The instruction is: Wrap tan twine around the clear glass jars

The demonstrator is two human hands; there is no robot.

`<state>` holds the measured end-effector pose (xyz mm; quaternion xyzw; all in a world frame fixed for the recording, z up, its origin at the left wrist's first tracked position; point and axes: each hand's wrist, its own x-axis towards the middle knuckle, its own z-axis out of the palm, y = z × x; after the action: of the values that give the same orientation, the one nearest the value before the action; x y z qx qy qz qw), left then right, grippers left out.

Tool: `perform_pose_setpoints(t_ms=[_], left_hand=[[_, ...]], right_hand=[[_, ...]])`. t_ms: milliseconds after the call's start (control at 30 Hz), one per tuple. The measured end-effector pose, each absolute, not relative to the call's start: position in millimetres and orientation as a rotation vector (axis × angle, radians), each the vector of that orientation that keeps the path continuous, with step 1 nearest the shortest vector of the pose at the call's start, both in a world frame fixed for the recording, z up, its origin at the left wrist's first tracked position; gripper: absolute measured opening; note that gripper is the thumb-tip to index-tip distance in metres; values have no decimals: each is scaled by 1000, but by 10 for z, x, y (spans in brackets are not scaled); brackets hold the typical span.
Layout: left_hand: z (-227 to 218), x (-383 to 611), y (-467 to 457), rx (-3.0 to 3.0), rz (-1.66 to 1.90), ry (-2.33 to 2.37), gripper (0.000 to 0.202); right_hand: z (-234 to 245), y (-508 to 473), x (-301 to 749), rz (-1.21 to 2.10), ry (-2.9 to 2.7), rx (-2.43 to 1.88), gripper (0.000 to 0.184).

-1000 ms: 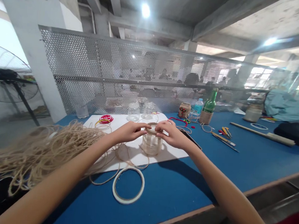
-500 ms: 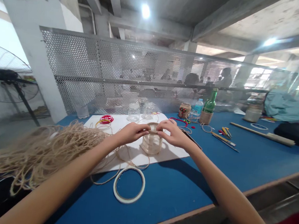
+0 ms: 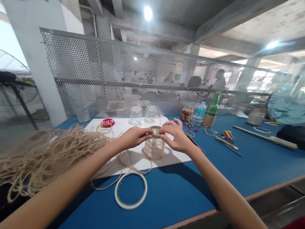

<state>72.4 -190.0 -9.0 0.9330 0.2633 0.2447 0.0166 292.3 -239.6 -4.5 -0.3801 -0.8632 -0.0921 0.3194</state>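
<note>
clear round glass jar [image 3: 154, 149] upright on white paper sheet [image 3: 176, 158]; left grip [image 3: 134, 138] and right grip [image 3: 176, 136] pinch its tan rim [image 3: 155, 135]. right's upper fingers [image 3: 171, 123] just lifted, jar unmoved: rim work seems ongoing.

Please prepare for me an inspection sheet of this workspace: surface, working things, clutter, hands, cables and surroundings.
Surface: blue table, partly covered by a white sheet.
Working things: glass jar, upright on the sheet; a brownish band shows at its mouth.
Clutter: heap of twine at left; white ring near the front edge; green bottle farther back, at right.
Hands: left hand and right hand at the jar's mouth; grip unclear.
Cables: nothing seen.
Surroundings: perforated metal screen behind; fan at left.
</note>
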Motion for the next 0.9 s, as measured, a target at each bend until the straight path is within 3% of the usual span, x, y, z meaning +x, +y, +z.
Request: perform_pose_setpoints(t_ms=[300, 500, 900], left_hand=[[-80, 780, -1974, 2917, 760, 867, 26], [-46, 717, -1900, 2918, 709, 856, 36], [-142, 732, -1865, 2950, 782, 907, 28]], right_hand=[[-153, -2393, 2754, -231, -2304, -989, 19], [-84, -2399, 2826, -93, -2323, -1006, 11], [-42, -2327, 2977, 51, -2336, -1065, 11]])
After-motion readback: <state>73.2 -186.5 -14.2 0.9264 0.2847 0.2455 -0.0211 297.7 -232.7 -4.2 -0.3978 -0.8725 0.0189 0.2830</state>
